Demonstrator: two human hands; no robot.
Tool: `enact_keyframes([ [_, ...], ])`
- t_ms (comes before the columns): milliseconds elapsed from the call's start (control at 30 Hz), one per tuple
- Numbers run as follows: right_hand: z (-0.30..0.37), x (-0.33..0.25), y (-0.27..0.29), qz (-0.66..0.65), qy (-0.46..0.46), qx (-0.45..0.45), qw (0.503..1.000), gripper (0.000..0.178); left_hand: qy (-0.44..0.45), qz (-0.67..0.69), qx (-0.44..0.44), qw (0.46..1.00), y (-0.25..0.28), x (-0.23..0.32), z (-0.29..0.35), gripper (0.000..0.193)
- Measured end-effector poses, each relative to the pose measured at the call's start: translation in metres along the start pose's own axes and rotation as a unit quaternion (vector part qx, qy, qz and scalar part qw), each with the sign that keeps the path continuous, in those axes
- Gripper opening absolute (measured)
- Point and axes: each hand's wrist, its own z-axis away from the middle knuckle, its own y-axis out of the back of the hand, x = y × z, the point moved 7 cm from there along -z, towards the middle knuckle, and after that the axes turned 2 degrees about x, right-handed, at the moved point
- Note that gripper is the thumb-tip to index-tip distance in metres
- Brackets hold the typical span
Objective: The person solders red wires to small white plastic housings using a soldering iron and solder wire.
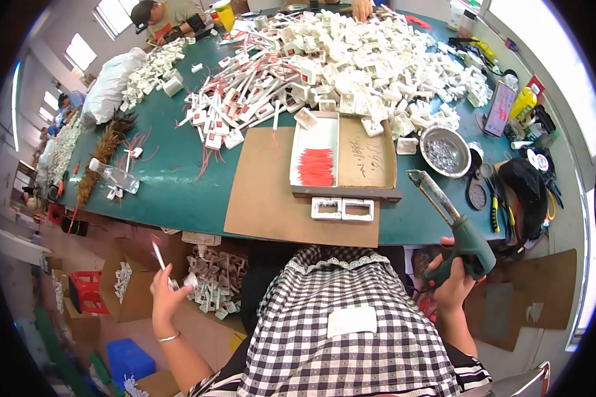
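Note:
My right hand (451, 281) grips the green handle of a soldering gun (458, 228), its metal tip pointing up toward the table edge. My left hand (165, 294) is out to the left below the table, pinching a small white switch part with a thin white stick (159, 255) rising from it. On the brown cardboard mat (265, 192) in front of me lie two white rectangular frames (342, 209) side by side. Behind them stands a shallow box (367, 162) with a white tray of red wire pieces (316, 166).
A big heap of white switch parts (351, 59) covers the far green table (172, 172). A metal bowl of small screws (444, 153) sits at right, with a phone (500, 108), pliers and bottles. Cardboard boxes of parts (215, 278) stand on the floor at left. Other people work at the far side.

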Motion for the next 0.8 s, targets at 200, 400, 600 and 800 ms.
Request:
enact_keyframes([
  [200,-0.024,0.022,-0.020,-0.016,-0.026,-0.027,0.999,0.035,-0.146,0.055,0.164,0.974,0.003,0.109,-0.026,0.053],
  [400,-0.018,0.022,-0.011,0.019,-0.058,0.019,0.998,0.033,-0.435,0.094,0.154,0.882,-0.081,0.352,-0.088,0.065],
  [600,-0.020,0.022,-0.002,0.012,-0.074,0.076,0.994,0.035,-0.394,-0.040,0.181,0.900,-0.149,0.419,-0.145,0.071],
  [800,-0.020,0.028,-0.015,0.026,-0.117,0.052,0.991,0.039,-0.456,0.159,0.094,0.871,-0.124,0.415,-0.127,0.065],
])
